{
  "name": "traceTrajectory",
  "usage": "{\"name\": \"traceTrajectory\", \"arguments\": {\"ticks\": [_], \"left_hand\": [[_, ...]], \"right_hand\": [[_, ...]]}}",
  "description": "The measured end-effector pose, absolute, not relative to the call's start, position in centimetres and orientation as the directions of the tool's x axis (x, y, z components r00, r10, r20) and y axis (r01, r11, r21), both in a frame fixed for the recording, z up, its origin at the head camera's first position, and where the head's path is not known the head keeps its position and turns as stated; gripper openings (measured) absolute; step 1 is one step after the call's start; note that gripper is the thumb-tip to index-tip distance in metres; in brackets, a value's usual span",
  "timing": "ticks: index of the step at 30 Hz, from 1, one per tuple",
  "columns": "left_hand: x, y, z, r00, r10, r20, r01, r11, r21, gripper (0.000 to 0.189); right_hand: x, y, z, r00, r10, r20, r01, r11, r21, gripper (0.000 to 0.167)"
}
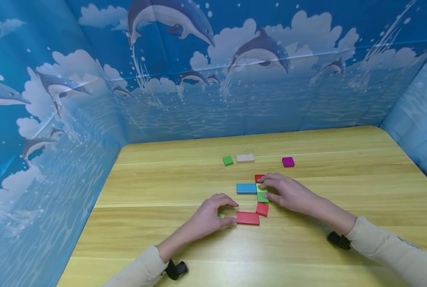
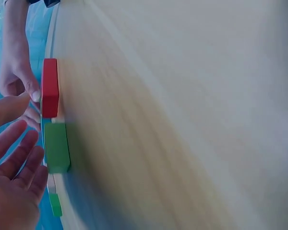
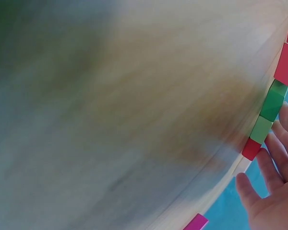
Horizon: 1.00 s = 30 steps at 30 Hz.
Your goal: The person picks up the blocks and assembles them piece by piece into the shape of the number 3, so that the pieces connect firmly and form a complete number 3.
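Colored blocks form a bent line on the table. From the far end come a red block (image 1: 259, 178), a light green block (image 1: 261, 187), a darker green block (image 1: 262, 197), a tilted red square block (image 1: 262, 209) and a long red block (image 1: 247, 218). A blue block (image 1: 246, 188) joins the light green one's left side. My right hand (image 1: 288, 193) reaches the row from the right, fingertips at its green blocks. Beside the long red block's left end is my left hand (image 1: 210, 215), thumb and fingers spread. It partly hides another green block (image 2: 57, 147).
Farther back on the wooden table (image 1: 163, 171) lie a green block (image 1: 228, 160), a pale block (image 1: 245, 158) and a magenta block (image 1: 288, 162). A dolphin-print curtain (image 1: 253, 107) borders the table's back and sides.
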State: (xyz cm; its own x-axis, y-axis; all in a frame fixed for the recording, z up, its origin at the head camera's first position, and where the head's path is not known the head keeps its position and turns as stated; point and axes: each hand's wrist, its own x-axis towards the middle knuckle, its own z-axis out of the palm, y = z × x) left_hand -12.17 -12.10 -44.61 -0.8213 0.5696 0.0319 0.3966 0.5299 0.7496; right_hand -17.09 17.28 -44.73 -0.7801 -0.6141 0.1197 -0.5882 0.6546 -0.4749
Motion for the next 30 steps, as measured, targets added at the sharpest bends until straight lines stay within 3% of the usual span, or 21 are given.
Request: {"name": "traceTrajectory", "arguments": {"ticks": [17,30], "left_hand": [[-11.7,-15.7,-44.8,-0.785,0.62,0.005,0.452,0.568,0.688,0.036],[-11.6,-15.3,-45.1,-0.777,0.629,0.024,0.487,0.577,0.655,0.032]], "right_hand": [[-16.9,17.4,-44.6,-0.784,-0.61,0.116,-0.582,0.658,-0.478,0.029],[-16.6,17.4,-44.8,-0.782,-0.611,0.118,-0.583,0.653,-0.483,0.029]]}}
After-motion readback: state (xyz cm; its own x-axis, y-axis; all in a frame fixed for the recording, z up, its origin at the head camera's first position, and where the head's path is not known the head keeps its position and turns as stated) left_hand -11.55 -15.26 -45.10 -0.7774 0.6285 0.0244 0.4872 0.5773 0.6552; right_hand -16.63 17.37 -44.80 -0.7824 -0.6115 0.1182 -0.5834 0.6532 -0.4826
